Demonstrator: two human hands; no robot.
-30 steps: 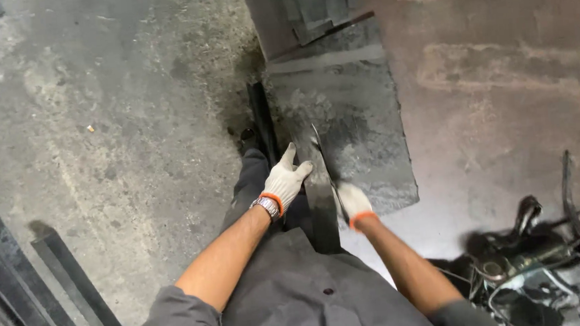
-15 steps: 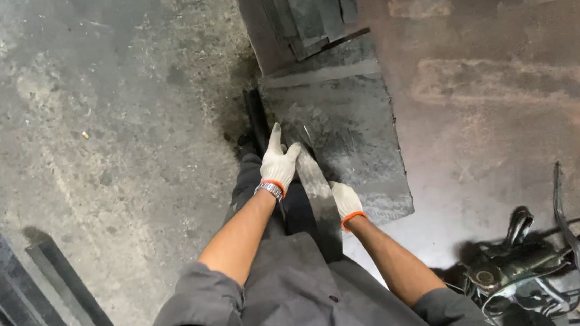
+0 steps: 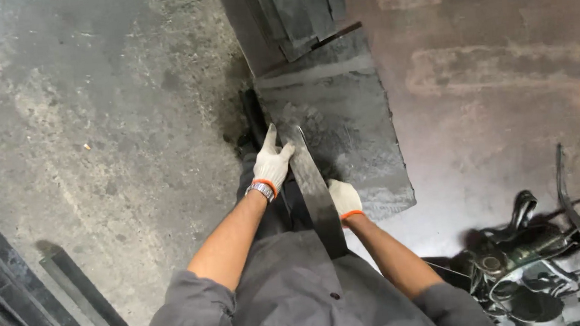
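We're seeing a flat metal strip (image 3: 313,188), dull grey, smooth with a faint sheen. Both hands are wearing white knit cloth gloves, left hand (image 3: 272,165), right hand (image 3: 344,197), orange cuffs. The metal slab (image 3: 348,118) is looking dark, matt, scuffed. The concrete floor (image 3: 97,129) is showing rough, dusty. Grey cloth sleeves (image 3: 191,306), matt.

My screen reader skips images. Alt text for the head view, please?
Seen from above, a person's gloved left hand and right hand grip a long flat metal strip over a dark steel slab on a concrete floor.
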